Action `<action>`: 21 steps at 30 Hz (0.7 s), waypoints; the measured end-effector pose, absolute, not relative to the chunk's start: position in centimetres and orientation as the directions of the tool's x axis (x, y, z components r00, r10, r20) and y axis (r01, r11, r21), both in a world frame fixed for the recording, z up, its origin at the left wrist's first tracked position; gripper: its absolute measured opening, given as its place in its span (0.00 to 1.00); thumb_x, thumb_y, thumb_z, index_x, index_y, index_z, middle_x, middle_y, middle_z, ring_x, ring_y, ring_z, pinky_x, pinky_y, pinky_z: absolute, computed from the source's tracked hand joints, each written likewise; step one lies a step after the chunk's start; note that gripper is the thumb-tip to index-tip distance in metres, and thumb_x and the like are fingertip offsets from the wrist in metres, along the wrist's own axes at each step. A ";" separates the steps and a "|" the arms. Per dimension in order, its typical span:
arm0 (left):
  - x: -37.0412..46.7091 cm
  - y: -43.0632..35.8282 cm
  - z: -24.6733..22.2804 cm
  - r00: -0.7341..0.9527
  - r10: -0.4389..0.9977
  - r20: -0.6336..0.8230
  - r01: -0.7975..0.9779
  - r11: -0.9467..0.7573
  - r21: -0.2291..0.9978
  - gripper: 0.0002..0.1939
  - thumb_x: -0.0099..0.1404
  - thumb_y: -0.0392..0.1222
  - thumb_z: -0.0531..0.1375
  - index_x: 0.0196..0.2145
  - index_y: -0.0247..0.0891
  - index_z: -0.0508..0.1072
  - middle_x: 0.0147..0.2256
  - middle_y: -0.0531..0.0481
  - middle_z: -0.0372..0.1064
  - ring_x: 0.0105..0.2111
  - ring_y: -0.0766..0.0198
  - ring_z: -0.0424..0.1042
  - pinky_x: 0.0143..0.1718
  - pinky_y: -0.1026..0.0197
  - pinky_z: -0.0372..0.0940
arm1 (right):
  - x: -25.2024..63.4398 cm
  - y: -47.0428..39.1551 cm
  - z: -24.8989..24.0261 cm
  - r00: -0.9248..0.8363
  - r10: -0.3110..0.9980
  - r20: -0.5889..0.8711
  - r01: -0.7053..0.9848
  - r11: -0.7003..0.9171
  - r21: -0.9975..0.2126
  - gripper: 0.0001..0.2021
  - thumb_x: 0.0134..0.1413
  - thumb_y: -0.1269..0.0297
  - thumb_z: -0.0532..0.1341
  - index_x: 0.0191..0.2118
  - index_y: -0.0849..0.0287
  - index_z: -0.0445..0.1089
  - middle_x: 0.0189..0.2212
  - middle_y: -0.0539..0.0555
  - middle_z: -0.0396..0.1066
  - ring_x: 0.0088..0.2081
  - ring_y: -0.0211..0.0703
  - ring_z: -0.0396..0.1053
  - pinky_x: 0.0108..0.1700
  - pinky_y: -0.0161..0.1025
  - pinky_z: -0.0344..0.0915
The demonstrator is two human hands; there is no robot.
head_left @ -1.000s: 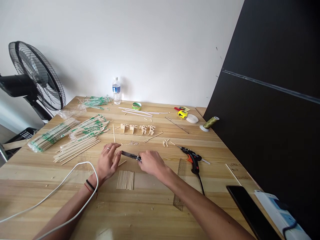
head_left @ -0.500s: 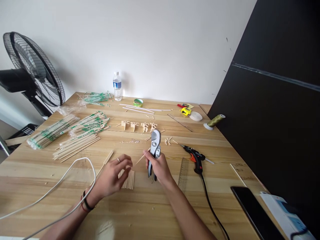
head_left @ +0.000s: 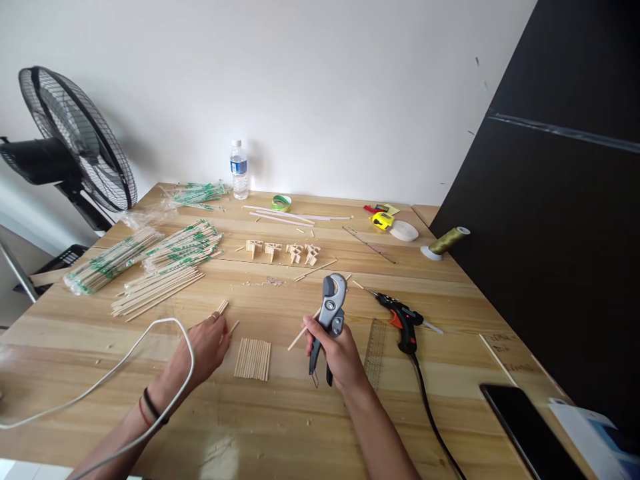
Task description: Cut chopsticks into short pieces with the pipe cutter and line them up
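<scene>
My right hand (head_left: pixel 336 343) is wrapped round a grey and black cutter (head_left: pixel 330 310), its head pointing up and away. A thin wooden stick (head_left: pixel 297 339) is pinched between the same thumb and fingers, slanting down to the left. On the left, my left hand (head_left: pixel 207 343) is closed over wooden sticks (head_left: pixel 220 308) on the table; a short stick (head_left: pixel 235 327) pokes out by its fingertips. Between the hands lies a flat row of short sticks (head_left: pixel 253 359), side by side.
Bundled sticks (head_left: pixel 115 260) lie at the left, a white cable (head_left: pixel 100 390) crossing nearer. Small wooden assemblies (head_left: pixel 273 249) stand mid-table. At the right are a ruler (head_left: pixel 375 350), glue gun (head_left: pixel 400 320) and phone (head_left: pixel 523 427).
My left hand has moved left, off the row of short sticks and onto the sticks beside it. The cutter's head now shows more open, and the view has shifted slightly.
</scene>
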State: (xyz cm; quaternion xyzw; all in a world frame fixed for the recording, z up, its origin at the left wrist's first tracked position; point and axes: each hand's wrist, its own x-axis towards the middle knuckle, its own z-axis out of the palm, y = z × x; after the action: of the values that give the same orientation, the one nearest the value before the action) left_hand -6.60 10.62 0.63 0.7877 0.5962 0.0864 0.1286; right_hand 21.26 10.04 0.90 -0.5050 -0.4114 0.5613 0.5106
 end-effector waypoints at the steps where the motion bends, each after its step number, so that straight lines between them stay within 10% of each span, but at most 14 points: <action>1: -6.9 9.8 0.6 0.273 0.962 -0.012 0.916 -0.256 0.308 0.09 0.71 0.39 0.52 0.32 0.41 0.67 0.33 0.44 0.73 0.32 0.52 0.77 0.32 0.56 0.65 | 21.4 9.8 0.8 0.027 0.987 -0.157 -0.163 -0.151 -0.975 0.22 0.54 0.44 0.70 0.29 0.60 0.73 0.18 0.47 0.67 0.19 0.37 0.66 0.24 0.35 0.64; 11: -7.0 5.5 -0.6 0.251 0.968 -0.014 0.739 -0.183 0.649 0.07 0.69 0.46 0.61 0.41 0.41 0.73 0.32 0.51 0.70 0.29 0.60 0.71 0.33 0.59 0.66 | 21.0 9.1 0.2 -0.050 0.984 -0.169 -0.199 -0.176 -0.964 0.21 0.56 0.45 0.70 0.27 0.60 0.72 0.20 0.48 0.68 0.19 0.37 0.67 0.23 0.34 0.65; 21: -8.3 6.0 -1.1 0.356 0.933 -0.062 0.624 -0.188 0.758 0.27 0.61 0.33 0.62 0.58 0.47 0.71 0.38 0.52 0.69 0.31 0.62 0.68 0.35 0.60 0.68 | 21.3 8.7 -1.5 0.006 0.976 -0.220 -0.273 -0.210 -0.939 0.21 0.52 0.46 0.73 0.28 0.60 0.73 0.19 0.48 0.69 0.18 0.36 0.67 0.23 0.33 0.64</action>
State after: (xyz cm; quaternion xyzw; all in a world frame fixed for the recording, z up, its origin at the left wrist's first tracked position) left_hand -8.28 5.96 -1.07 0.7404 0.5257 0.2139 0.3601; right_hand 21.29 8.69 -1.49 -0.4876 -0.3601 0.6060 0.5151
